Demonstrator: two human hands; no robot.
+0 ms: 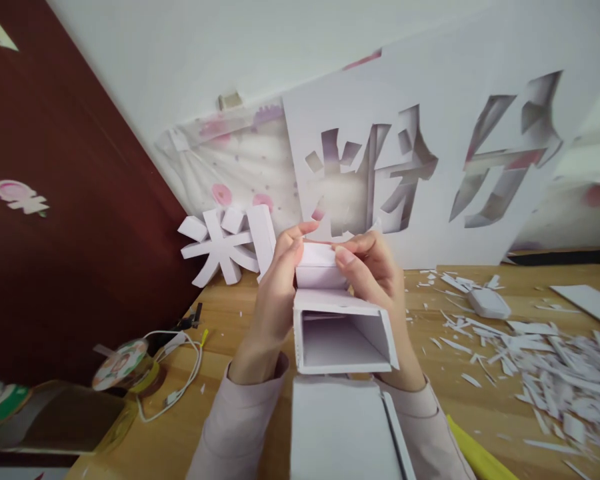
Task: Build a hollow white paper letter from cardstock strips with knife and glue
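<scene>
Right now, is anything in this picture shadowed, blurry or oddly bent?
In the head view, the light looks soft, and the inside of the hollow white piece is in grey shadow; in the head view, the scraps look soft-edged; in the head view, the dark red surface slants steeply, perhaps from lens stretch or camera tilt.

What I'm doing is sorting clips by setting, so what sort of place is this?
Probably a small craft workspace; home or shop, I can't tell. White scraps litter the wooden table, and behind it stands a white board with character shapes cut out.
</scene>
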